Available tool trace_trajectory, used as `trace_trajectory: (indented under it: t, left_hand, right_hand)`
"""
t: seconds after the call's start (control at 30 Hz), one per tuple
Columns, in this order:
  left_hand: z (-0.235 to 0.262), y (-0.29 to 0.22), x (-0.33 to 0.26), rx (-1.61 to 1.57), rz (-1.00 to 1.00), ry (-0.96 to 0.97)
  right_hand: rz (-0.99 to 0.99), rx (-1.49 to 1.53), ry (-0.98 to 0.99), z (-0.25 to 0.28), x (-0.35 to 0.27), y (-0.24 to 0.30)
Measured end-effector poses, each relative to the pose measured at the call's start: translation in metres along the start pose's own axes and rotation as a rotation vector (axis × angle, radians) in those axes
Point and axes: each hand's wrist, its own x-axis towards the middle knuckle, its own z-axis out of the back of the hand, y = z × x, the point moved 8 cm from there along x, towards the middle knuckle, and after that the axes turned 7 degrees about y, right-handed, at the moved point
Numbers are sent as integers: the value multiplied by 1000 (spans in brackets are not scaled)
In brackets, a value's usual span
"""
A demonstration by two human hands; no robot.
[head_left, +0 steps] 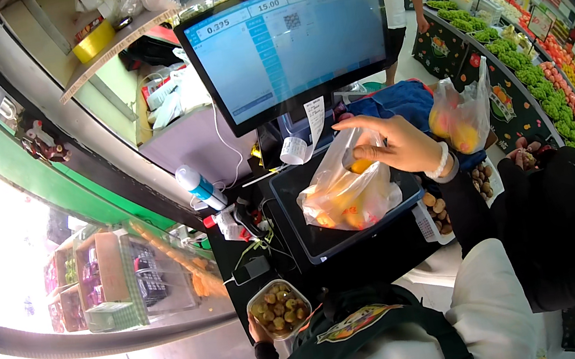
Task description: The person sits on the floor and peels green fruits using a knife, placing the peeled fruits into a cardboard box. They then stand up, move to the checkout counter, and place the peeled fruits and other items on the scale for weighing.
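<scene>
My left hand (257,329), at the lower left, grips the side of a clear plastic tub (278,309) full of small, round, brownish-green fruits. Its fingers show only in part. Over the scale, my right hand (401,145) hovers with index finger and thumb apart. Below it a clear plastic bag (349,196) of yellow-orange fruit rests on the dark scale tray (327,248). Whether my right fingertips touch the bag's top, I cannot tell. A light bracelet circles my right wrist.
A monitor (286,46) stands behind the scale, with a curling paper receipt (316,119) below it. A blue-and-white bottle (201,188) and cables lie left. To the right are another fruit bag (462,116), a white basket (425,222), a dark-clothed person (561,220) and produce displays (523,66).
</scene>
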Motion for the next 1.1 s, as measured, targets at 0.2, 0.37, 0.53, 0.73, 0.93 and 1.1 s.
trace_trajectory:
  t: [0.2,0.37,0.53,0.73,0.93,1.1]
  left_hand:
    - [5,-12,-4,141,-33,-179]
    - [2,-11,-3,140,-37,-132]
    - [25,-4,5,207,-123,-201]
    - [18,-9,-4,352,-166,-363]
    - [27,-11,-3,488,-236,-423]
    - [18,-12,-4,667,-258,-449]
  right_hand:
    - [-24,-357,-461,45,-35,29]
    - [93,-317,-556,72,-48,40]
    - [146,-292,-566,82,-44,35]
    - [224,-319,-605,91,-11,-1]
    - [372,-809,-491,70,57,6]
    - [415,-1018,-455,58,86,9]
